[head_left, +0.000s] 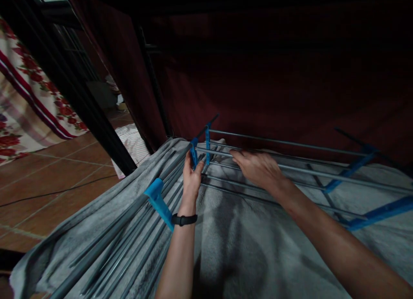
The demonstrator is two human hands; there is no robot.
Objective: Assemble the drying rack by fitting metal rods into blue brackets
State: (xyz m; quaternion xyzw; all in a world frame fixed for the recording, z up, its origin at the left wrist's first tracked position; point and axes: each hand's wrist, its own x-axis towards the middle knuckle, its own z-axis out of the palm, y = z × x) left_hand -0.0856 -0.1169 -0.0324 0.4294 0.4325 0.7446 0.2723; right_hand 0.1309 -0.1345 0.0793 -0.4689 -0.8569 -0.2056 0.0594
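A rack of grey metal rods and blue plastic brackets lies on a grey blanket. My left hand (pixel 192 178), with a black band on its wrist, closes around a small blue bracket (pixel 194 147) at the rack's left end. Another blue bracket (pixel 208 140) stands just behind it. My right hand (pixel 256 165) wraps over a grey rod (pixel 309 171) that runs from that left end toward the right. Its fingertips are partly hidden. Nearer me, a larger blue bracket (pixel 160 201) sits on a thick grey pole (pixel 129 213), left of my left wrist.
Several loose rods (pixel 129 251) lie along the left of the blanket (pixel 245 247). Long blue brackets (pixel 383 213) stand at the rack's right end. A dark post (pixel 97 109) rises at left beside the tiled floor (pixel 74 178). Dark red cloth (pixel 274 84) hangs behind.
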